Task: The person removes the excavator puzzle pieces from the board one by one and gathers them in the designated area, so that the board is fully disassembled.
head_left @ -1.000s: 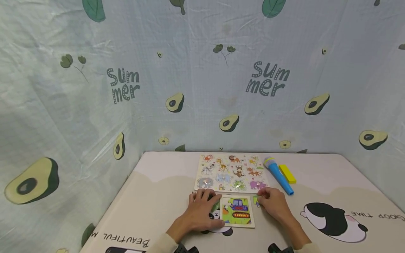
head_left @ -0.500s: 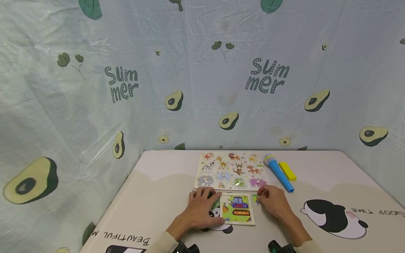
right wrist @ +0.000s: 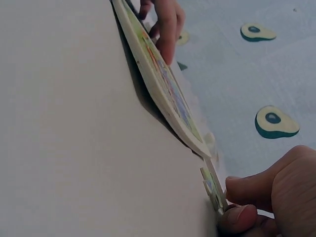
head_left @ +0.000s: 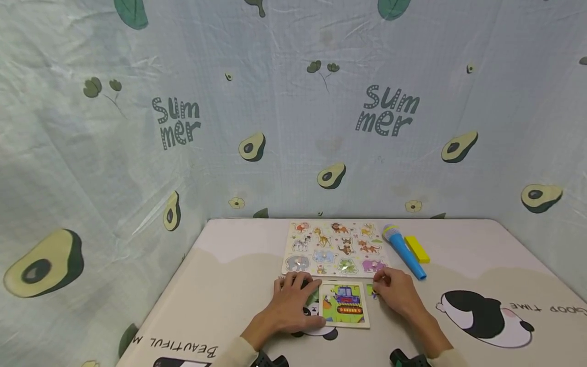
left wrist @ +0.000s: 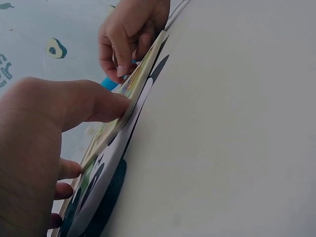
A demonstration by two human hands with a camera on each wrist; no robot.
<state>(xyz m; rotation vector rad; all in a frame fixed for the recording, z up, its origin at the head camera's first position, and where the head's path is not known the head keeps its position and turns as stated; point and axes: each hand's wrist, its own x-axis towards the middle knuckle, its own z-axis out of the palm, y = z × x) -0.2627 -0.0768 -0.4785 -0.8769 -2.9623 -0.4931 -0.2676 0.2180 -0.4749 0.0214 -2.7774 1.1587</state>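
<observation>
A small jigsaw puzzle (head_left: 347, 306) in a pale wooden frame shows a blue and red tracked vehicle on green. My left hand (head_left: 290, 305) rests at its left side, fingers spread, with the thumb (left wrist: 111, 106) pressing the frame's near-left corner and the index fingertip by the far-left corner. Just right of the frame, my right hand (head_left: 397, 294) pinches a small green puzzle piece (head_left: 370, 289) between thumb and fingers. The right wrist view shows this piece (right wrist: 211, 187) edge-on near the frame's corner, with layered edges; its printed face is mostly hidden there.
Behind the puzzle lies a larger animal peg board (head_left: 337, 248). A blue toy microphone (head_left: 405, 252) and a yellow block (head_left: 417, 249) lie to its right. The tabletop (head_left: 238, 285) carries printed dogs and lettering; an avocado-print curtain (head_left: 284, 112) hangs behind.
The head view has shifted slightly. Both hands, the puzzle and the pinched piece keep nearly the same places, the piece turning only a little.
</observation>
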